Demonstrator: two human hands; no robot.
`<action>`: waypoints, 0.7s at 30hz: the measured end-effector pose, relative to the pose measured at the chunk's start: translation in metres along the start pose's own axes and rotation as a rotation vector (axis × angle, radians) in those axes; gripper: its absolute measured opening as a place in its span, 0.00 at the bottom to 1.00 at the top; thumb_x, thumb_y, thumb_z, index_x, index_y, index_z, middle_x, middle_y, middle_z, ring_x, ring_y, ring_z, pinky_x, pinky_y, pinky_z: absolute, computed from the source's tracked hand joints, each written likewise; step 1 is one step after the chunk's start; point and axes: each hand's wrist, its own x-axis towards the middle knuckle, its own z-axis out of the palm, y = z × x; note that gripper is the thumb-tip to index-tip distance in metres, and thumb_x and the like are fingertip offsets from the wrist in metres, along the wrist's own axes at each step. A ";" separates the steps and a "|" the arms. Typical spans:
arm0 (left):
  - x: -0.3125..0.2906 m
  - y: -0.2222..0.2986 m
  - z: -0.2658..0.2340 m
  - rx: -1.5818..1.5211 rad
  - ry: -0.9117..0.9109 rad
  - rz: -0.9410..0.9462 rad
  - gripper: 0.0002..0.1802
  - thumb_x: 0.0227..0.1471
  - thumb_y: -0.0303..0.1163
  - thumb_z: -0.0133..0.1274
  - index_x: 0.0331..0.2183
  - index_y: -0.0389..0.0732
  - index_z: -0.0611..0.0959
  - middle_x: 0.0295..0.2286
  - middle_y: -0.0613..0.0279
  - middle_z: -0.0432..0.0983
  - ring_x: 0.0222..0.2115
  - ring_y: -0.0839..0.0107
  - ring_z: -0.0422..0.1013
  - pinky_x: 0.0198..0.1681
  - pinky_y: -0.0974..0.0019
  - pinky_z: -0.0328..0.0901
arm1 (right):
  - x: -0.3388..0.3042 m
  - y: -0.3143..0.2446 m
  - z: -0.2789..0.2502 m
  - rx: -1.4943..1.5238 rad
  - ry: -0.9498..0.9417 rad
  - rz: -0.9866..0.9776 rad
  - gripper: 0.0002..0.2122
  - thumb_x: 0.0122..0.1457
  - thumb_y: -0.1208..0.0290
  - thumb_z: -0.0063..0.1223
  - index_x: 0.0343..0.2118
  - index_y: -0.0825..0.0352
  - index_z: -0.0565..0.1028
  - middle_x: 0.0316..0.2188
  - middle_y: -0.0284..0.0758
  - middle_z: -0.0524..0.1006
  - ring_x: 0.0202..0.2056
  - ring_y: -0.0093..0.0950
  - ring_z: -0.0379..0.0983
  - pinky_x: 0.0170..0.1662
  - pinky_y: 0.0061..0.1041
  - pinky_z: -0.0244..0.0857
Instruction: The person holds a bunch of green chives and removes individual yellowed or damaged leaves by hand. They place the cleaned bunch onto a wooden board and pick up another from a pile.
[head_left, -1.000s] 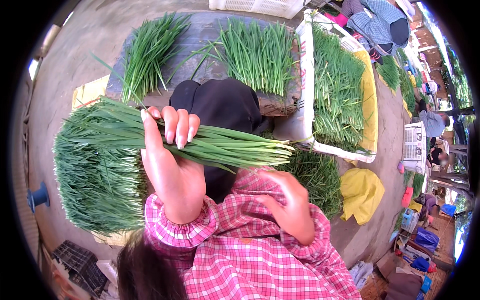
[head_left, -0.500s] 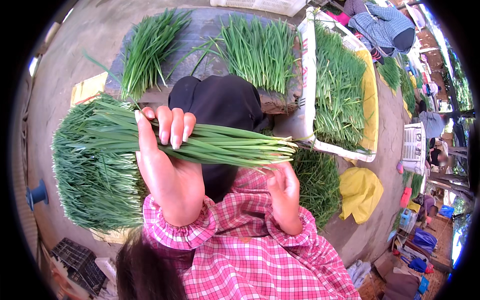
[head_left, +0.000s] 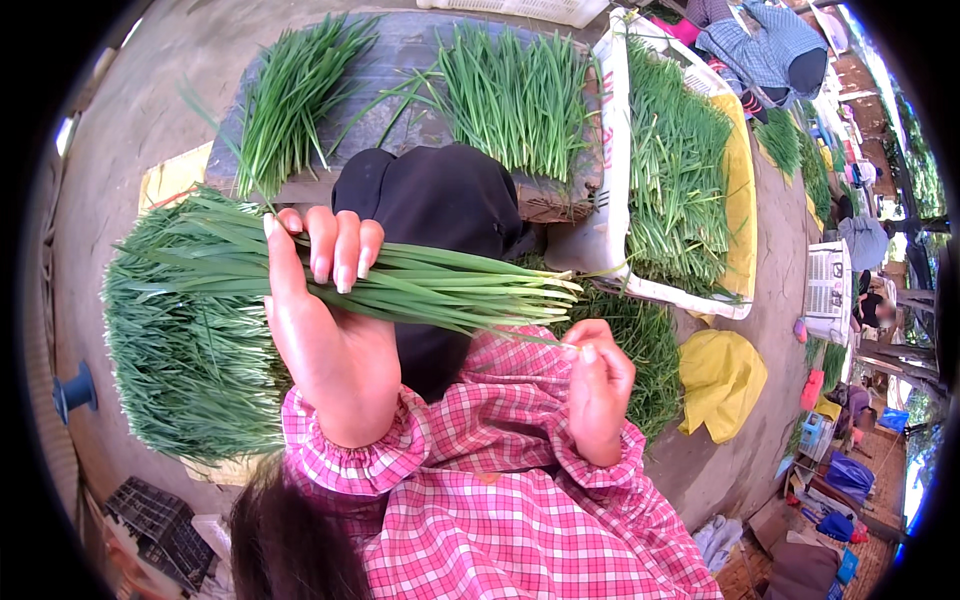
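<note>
My left hand (head_left: pixel 335 300) is wrapped round a bunch of garlic chives (head_left: pixel 460 285), held level above my dark-clad knee. The pale stem ends point right and the green leaf tips spread left. Just beyond those ends, my right hand (head_left: pixel 600 385) pinches the tip of one thin chive blade (head_left: pixel 525 336) that slants out from the underside of the bunch. Below the leaf tips, at my left, lies a large stack of chives (head_left: pixel 190 350). On a low grey board (head_left: pixel 400 50) in front of me rest two smaller piles, a left pile (head_left: pixel 300 100) and a right pile (head_left: pixel 515 100).
A white crate (head_left: pixel 612 150) full of chives stands at the right, lined with yellow cloth (head_left: pixel 740 210). Loose greens (head_left: pixel 635 360) lie below it, beside a yellow sack (head_left: pixel 720 385). A blue spool-like object (head_left: pixel 75 392) is at far left. Another person (head_left: pixel 765 45) sits at upper right.
My right hand has moved right and slightly down, away from the stem ends, drawing the pinched blade outward. The left hand and the bunch have shifted slightly left.
</note>
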 end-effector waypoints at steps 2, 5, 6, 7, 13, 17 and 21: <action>0.003 0.008 -0.002 -0.044 0.009 0.009 0.09 0.53 0.32 0.32 0.24 0.40 0.61 0.14 0.70 0.49 0.15 0.80 0.47 0.23 0.75 0.50 | 0.001 -0.004 -0.031 -0.098 0.032 0.013 0.04 0.49 0.78 0.43 0.24 0.72 0.69 0.29 0.35 0.66 0.29 0.19 0.63 0.32 0.15 0.59; 0.009 0.017 -0.008 -0.167 0.007 -0.014 0.08 0.53 0.30 0.32 0.24 0.40 0.61 0.14 0.69 0.49 0.15 0.79 0.48 0.24 0.74 0.51 | 0.009 -0.009 -0.098 -0.758 0.138 0.140 0.05 0.47 0.75 0.46 0.27 0.70 0.70 0.32 0.35 0.67 0.32 0.23 0.65 0.33 0.19 0.59; 0.012 0.018 -0.009 -0.197 0.001 -0.030 0.08 0.53 0.30 0.32 0.24 0.39 0.61 0.14 0.69 0.49 0.15 0.79 0.48 0.24 0.74 0.51 | 0.008 -0.011 -0.107 -1.245 0.168 -0.002 0.07 0.47 0.75 0.46 0.30 0.69 0.69 0.33 0.36 0.68 0.34 0.25 0.65 0.35 0.22 0.58; 0.013 0.021 -0.010 -0.225 -0.002 -0.042 0.08 0.53 0.30 0.32 0.23 0.39 0.61 0.14 0.69 0.49 0.15 0.78 0.48 0.24 0.74 0.51 | 0.008 -0.016 -0.104 -1.728 0.187 -0.157 0.09 0.47 0.74 0.47 0.33 0.68 0.69 0.34 0.36 0.68 0.36 0.27 0.64 0.37 0.25 0.58; 0.013 0.017 -0.016 -0.325 0.010 -0.129 0.08 0.53 0.29 0.31 0.23 0.39 0.61 0.14 0.68 0.49 0.16 0.78 0.48 0.25 0.74 0.51 | 0.015 -0.012 -0.015 -0.297 -0.172 0.127 0.16 0.46 0.76 0.50 0.39 0.73 0.64 0.37 0.40 0.68 0.39 0.28 0.65 0.45 0.26 0.57; 0.009 0.011 -0.013 -0.363 0.042 -0.190 0.08 0.53 0.29 0.31 0.23 0.38 0.61 0.14 0.68 0.49 0.16 0.77 0.48 0.25 0.74 0.51 | 0.016 -0.003 0.024 0.066 -0.343 0.225 0.15 0.47 0.79 0.48 0.39 0.75 0.63 0.35 0.38 0.69 0.37 0.26 0.66 0.43 0.23 0.58; 0.007 0.008 -0.011 -0.341 0.037 -0.199 0.09 0.53 0.30 0.30 0.24 0.38 0.61 0.14 0.68 0.49 0.16 0.77 0.48 0.26 0.73 0.51 | 0.012 -0.003 0.027 0.147 -0.364 0.288 0.15 0.48 0.77 0.48 0.40 0.75 0.63 0.35 0.37 0.68 0.38 0.25 0.65 0.44 0.23 0.57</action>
